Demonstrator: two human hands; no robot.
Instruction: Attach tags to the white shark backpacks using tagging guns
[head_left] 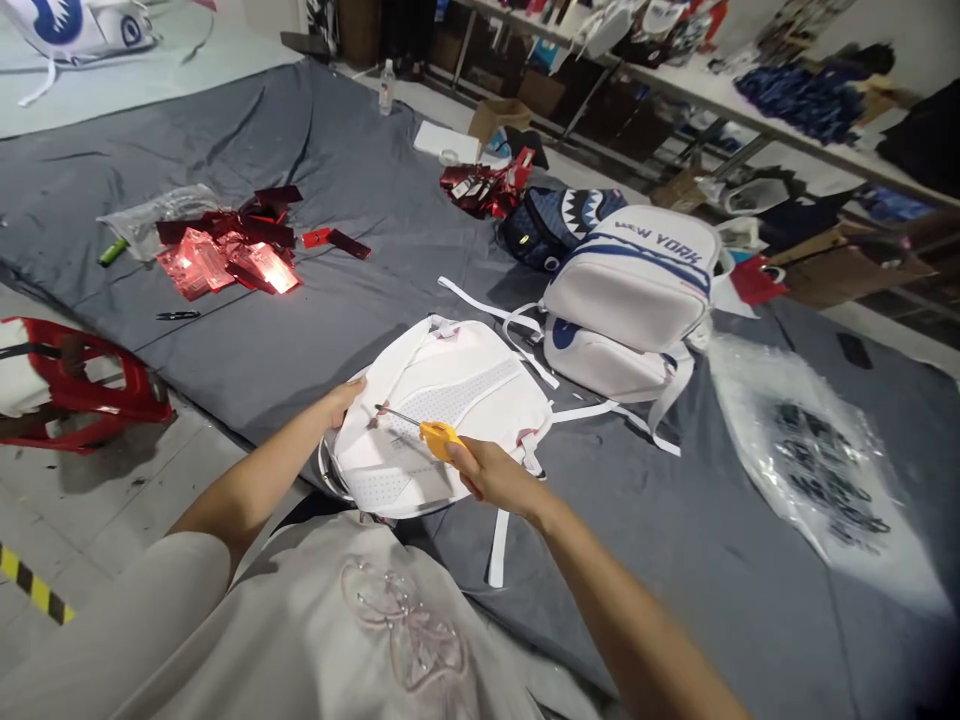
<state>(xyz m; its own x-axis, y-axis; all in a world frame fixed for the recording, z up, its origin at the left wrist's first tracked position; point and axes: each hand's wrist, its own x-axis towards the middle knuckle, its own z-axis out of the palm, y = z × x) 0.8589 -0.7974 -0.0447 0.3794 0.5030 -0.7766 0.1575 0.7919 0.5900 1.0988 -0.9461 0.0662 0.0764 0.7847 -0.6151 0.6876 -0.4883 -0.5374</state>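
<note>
A grey sheet point(300, 180) covers the floor; on its near edge lies a white backpack point(442, 410), back panel up. The left hand point(341, 400) grips the backpack's left rim. The right hand point(491, 475), at its right side, is closed on yellow-handled scissors point(420, 428), whose blades run leftward across the panel toward the left hand.
</note>
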